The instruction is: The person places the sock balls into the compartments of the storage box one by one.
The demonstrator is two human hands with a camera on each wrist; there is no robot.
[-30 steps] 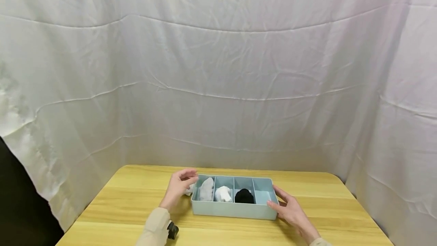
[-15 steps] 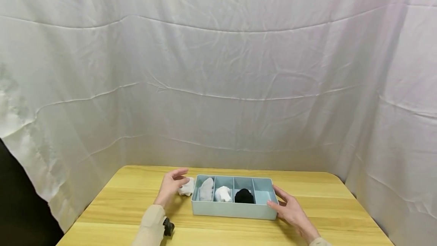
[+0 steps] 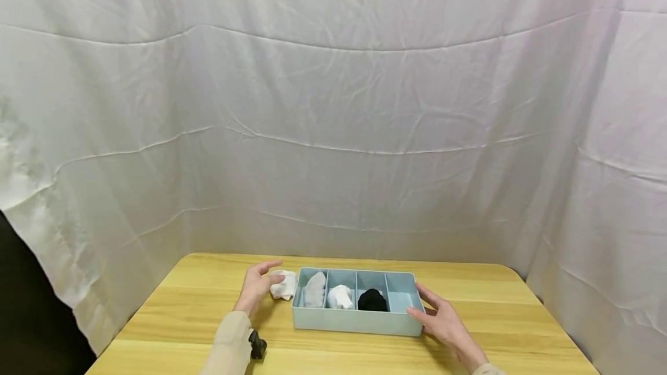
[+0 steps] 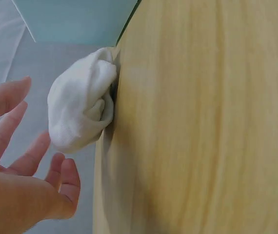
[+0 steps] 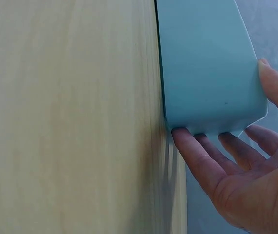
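Note:
A white balled-up sock (image 3: pixel 284 287) lies on the table just left of a pale blue divided box (image 3: pixel 358 322). My left hand (image 3: pixel 255 286) is beside this sock, fingers spread and relaxed around its left side, holding nothing. In the left wrist view the sock (image 4: pixel 80 102) shows its folds, with fingertips close to it. My right hand (image 3: pixel 442 318) holds the box's right end, thumb at the near rim and fingers against the end wall. Inside the box are a grey sock (image 3: pixel 315 290), a white bundled sock (image 3: pixel 340 297) and a black bundle (image 3: pixel 373 300), each in its own compartment.
The box's rightmost compartment (image 3: pixel 401 291) shows a bare floor. Beneath everything is a wood-grain table (image 3: pixel 172 317), with a light grey curtain (image 3: pixel 333 190) hanging behind and at the sides. A small black device (image 3: pixel 257 345) sits at the left wrist.
My left hand has moved left, away from the box, and the white sock beside it has come further left from the box's end. Right hand and box stay put.

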